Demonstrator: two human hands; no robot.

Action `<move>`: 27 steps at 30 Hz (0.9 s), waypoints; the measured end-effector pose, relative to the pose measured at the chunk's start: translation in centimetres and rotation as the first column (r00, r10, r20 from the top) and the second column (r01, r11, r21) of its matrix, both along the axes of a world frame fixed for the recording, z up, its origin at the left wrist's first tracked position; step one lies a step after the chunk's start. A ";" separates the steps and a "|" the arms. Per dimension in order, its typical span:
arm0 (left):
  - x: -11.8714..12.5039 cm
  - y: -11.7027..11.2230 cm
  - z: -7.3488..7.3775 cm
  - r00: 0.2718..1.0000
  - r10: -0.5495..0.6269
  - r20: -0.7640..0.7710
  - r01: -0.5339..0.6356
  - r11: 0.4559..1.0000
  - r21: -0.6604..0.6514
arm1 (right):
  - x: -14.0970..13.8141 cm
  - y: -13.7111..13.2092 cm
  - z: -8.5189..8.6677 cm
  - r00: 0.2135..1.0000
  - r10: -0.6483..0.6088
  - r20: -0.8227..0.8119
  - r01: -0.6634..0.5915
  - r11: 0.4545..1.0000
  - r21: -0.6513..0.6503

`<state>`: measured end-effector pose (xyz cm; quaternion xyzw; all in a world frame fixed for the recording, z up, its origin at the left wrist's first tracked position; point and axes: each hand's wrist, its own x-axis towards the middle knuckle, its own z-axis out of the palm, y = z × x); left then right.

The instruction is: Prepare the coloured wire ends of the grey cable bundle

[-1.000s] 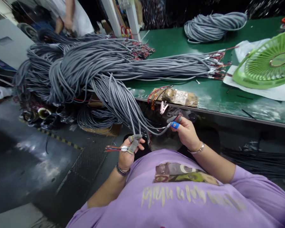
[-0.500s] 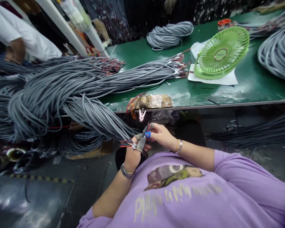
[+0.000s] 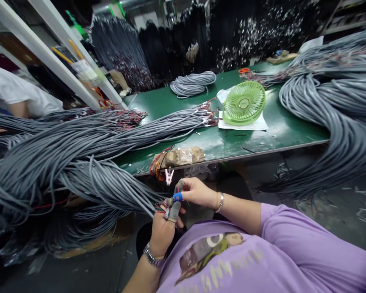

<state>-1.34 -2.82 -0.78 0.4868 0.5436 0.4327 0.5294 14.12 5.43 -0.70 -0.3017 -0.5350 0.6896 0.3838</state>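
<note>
A thick bundle of grey cables (image 3: 118,185) hangs off the table's near edge, its stripped ends with thin coloured wires reaching my hands. My left hand (image 3: 164,228), with grey finger covers and a metal watch, is closed on the cable ends. In my right hand (image 3: 197,194), thumb and forefinger pinch the thin coloured wires (image 3: 178,189) just above the left hand; a blue wrap (image 3: 177,197) is on the thumb. Exactly how many wires the fingers grip is hidden. A pink clothespin (image 3: 169,176) hangs at the table edge just beyond my hands.
On the green table (image 3: 280,134) lie more grey cables (image 3: 158,126), a coiled cable (image 3: 193,83), a wooden block (image 3: 183,156) and a green fan (image 3: 244,102) on white paper. Cables (image 3: 338,106) drape off the right side. A person in a white sleeve (image 3: 21,89) is at left.
The view has tilted up and turned right, so the table and hands appear lower and further left. Both hands stay together at the cable ends, the right still pinching wires.
</note>
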 end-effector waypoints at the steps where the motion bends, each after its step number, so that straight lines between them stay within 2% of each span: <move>1: 0.1 0.1 -0.2 0.999 0.014 -0.035 -0.012 0.999 0.036 | 0.2 0.0 -0.4 1.000 -0.021 0.016 0.021 1.000 0.005; 4: 0.6 0.3 -0.5 0.989 0.083 -0.123 -0.061 0.983 0.174 | 0.9 -0.2 -1.2 0.999 -0.002 0.036 0.001 1.000 0.007; 6: 0.9 0.3 -0.4 0.981 0.099 -0.165 -0.062 0.975 0.214 | 1.4 -0.5 -1.3 0.998 0.021 0.063 -0.023 0.999 0.027; 9: 1.2 -0.2 -0.3 0.976 0.014 -0.215 0.016 0.990 0.137 | 2.2 -1.2 -1.0 0.986 -0.028 0.166 0.008 0.993 0.118; 12: 1.3 -0.5 -0.2 0.970 -0.059 -0.236 0.084 0.992 0.097 | 2.6 -1.5 -1.0 0.988 -0.028 0.154 0.007 0.991 0.133; 15: 1.5 -0.6 -0.1 0.983 -0.043 -0.177 0.057 0.996 0.074 | 2.4 -1.1 -0.6 0.989 -0.001 0.150 -0.023 0.988 0.153; 18: 1.8 -0.6 0.0 0.999 0.012 -0.045 -0.013 1.000 -0.020 | 1.2 -0.4 0.5 0.966 0.101 0.238 -0.146 0.973 0.179; 20: 1.8 -0.6 0.0 0.998 0.061 0.028 -0.058 0.994 -0.096 | 0.2 -0.1 1.2 0.936 0.166 0.310 -0.218 0.965 0.144; 21: 1.8 -0.6 0.0 0.994 0.096 0.061 -0.089 0.991 -0.104 | -0.3 0.1 1.3 0.935 0.171 0.310 -0.216 0.969 0.116; 23: 1.5 -0.5 0.1 0.970 0.191 0.147 -0.174 0.977 -0.123 | -1.2 0.2 0.8 0.964 0.128 0.232 -0.138 0.990 0.027; 27: 0.7 -0.4 0.0 0.920 0.320 0.227 -0.292 0.945 -0.148 | -1.3 -0.1 -1.0 0.995 0.093 0.048 -0.083 0.982 -0.170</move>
